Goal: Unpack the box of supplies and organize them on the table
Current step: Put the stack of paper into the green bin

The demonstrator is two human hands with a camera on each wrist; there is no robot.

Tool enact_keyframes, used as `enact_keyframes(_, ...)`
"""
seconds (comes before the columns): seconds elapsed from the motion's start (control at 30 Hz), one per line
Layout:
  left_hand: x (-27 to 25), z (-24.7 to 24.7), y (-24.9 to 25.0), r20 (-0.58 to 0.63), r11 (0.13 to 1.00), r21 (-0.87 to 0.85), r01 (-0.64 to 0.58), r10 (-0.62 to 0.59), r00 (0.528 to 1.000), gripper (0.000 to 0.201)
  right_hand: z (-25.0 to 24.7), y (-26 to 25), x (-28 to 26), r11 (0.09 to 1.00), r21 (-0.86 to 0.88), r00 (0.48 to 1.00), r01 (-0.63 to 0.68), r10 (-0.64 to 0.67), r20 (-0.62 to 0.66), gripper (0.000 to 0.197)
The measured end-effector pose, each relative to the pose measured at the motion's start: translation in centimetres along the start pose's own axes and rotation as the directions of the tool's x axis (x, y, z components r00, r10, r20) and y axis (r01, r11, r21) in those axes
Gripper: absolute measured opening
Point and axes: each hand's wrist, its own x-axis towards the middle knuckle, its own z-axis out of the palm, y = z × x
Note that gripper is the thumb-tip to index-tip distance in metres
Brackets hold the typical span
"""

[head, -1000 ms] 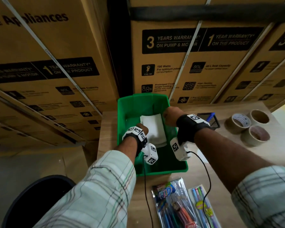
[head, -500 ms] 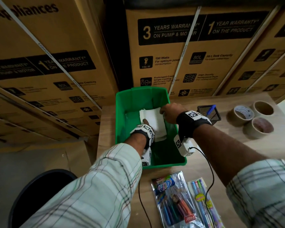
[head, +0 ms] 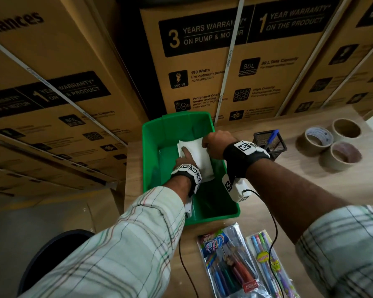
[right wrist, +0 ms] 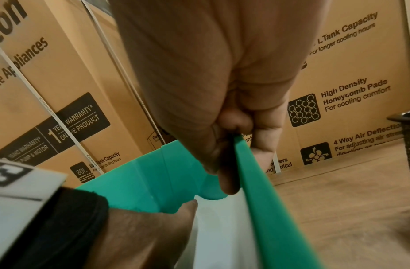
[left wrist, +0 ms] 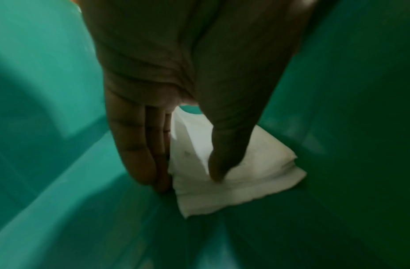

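Plaid sleeves (head: pixel 127 244), black wristbands (head: pixel 239 163), white marker tags (head: pixel 244 146)

Carton (head: pixel 202 67): "3 YEARS WARRANTY", "190 Watts", "80L"; strap (head: pixel 228 59): "Crompton".

- Left hand (head: pixel 184 163) pushed deeper into the green bin (head: pixel 153 134), off the near end of the white folded paper (head: pixel 200 162) and up over its far left part.
- Fingers (left wrist: pixel 135 145), curled a second ago, stretched out straight, one tip pressing the paper.
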Motion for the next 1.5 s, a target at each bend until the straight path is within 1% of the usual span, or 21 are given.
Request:
enact_keyframes(0.1,1.0,-0.8,-0.1,-0.019,0.999,-0.054,0.000,-0.001,1.000,0.072,-0.4,-0.4,0.1,0.999,-0.042,1.000,0.001,0.000,0.020,0.033)
enact_keyframes(0.2,0.9,-1.2,-0.5,0.025,0.998,-0.053,0.024,-0.022,0.999,0.072,-0.6,-0.7,0.2,0.995,-0.101,0.999,-0.002,0.006,0.038,0.030)
enact_keyframes(0.37,0.5,-0.8,-1.3,0.064,0.996,-0.080,-0.031,0.036,0.997,0.069,-0.7,-1.4,0.2,0.991,-0.133,0.999,-0.007,0.014,0.050,0.029)
enact_keyframes(0.5,0.4,-0.5,-2.0,0.044,0.995,-0.053,-0.088,0.091,0.995,0.070,-0.8,-1.3,-0.1,0.988,-0.154,0.998,0.005,0.004,0.057,0.028)
enact_keyframes(0.53,0.4,-0.3,-2.2,0.039,0.994,-0.031,-0.104,0.105,0.994,0.072,-0.8,-1.3,-0.1,0.987,-0.162,0.998,0.009,-0.001,0.055,0.028)
enact_keyframes(0.6,0.4,0.3,-2.8,0.045,0.987,0.070,-0.147,0.144,0.989,0.074,-0.8,-1.2,-0.2,0.985,-0.171,0.999,0.014,-0.006,0.050,0.028)
enact_keyframes(0.67,0.5,0.9,-3.1,0.059,0.968,0.161,-0.191,0.184,0.981,0.075,-0.7,-1.2,-0.2,0.986,-0.167,0.999,0.017,-0.009,0.047,0.029)
enact_keyframes(0.77,0.8,1.1,-3.1,0.041,0.966,0.128,-0.225,0.221,0.974,0.075,-0.5,-1.1,-0.3,0.985,-0.172,0.999,0.012,-0.004,0.046,0.028)
enact_keyframes(0.83,0.9,0.7,-3.0,0.002,0.968,0.083,-0.237,0.238,0.971,0.073,-0.5,-1.1,-0.2,0.985,-0.172,0.999,0.015,-0.008,0.045,0.028)
enact_keyframes(0.9,0.8,0.4,-3.0,-0.013,0.967,0.081,-0.243,0.245,0.969,0.073,-0.6,-1.1,-0.2,0.985,-0.171,0.999,0.015,-0.008,0.041,0.028)
enact_keyframes(0.97,0.6,0.5,-3.1,-0.006,0.962,0.100,-0.254,0.256,0.967,0.074,-0.5,-1.2,-0.3,0.987,-0.160,0.999,0.004,0.003,0.043,0.027)
enact_keyframes(1.07,0.2,0.8,-3.3,0.015,0.948,0.179,-0.263,0.265,0.964,0.076,-0.3,-1.2,-0.3,0.990,-0.141,0.999,-0.007,0.012,0.035,0.027)
enact_keyframes(1.17,0.4,0.9,-3.2,-0.012,0.939,0.217,-0.268,0.277,0.961,0.073,-0.2,-1.2,-0.3,0.989,-0.144,0.999,-0.009,0.013,0.032,0.027)
enact_keyframes(1.3,0.0,0.3,-3.1,-0.043,0.953,0.188,-0.236,0.249,0.968,0.067,-0.1,-0.9,-0.1,0.991,-0.131,0.999,-0.017,0.023,0.038,0.027)
enact_keyframes(1.4,-0.9,-0.7,-3.1,-0.048,0.957,0.165,-0.239,0.249,0.967,0.073,-0.3,-1.2,-0.9,0.994,-0.105,0.998,-0.019,0.025,0.055,0.028)
enact_keyframes(1.5,-1.7,-3.0,-2.8,-0.046,0.956,0.144,-0.255,0.263,0.964,0.074,-0.6,-1.8,-1.9,0.999,-0.032,0.999,-0.038,0.038,0.013,0.030)
